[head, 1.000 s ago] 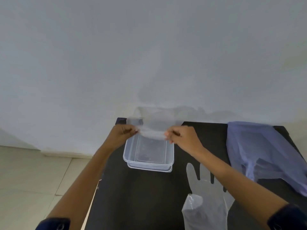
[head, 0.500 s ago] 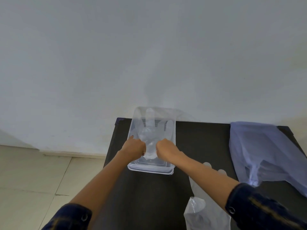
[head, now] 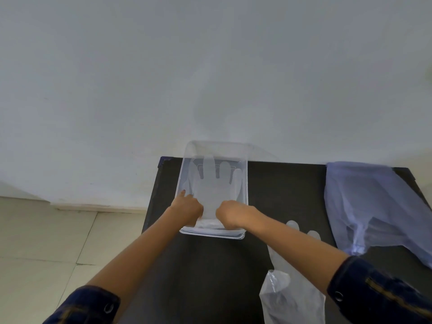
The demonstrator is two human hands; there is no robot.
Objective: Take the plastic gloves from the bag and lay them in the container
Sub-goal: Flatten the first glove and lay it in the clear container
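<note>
a plain pale wall [head: 210, 66] fills the upper view, evenly lit, with a skirting strip at its foot on the left. below it lies a beige tiled floor [head: 46, 249]. a black table [head: 222, 277] stands against the wall.

The setting looks like a plain room in a home or small office, though the view shows little to decide which. A bare, pale painted wall [head: 210, 66] fills the upper view from 9 to 3 o'clock, meeting a floor of large cream tiles [head: 46, 253] at 8 o'clock along a low skirting. A dark table [head: 280, 195] stands pushed against that wall at 5 o'clock.
</note>
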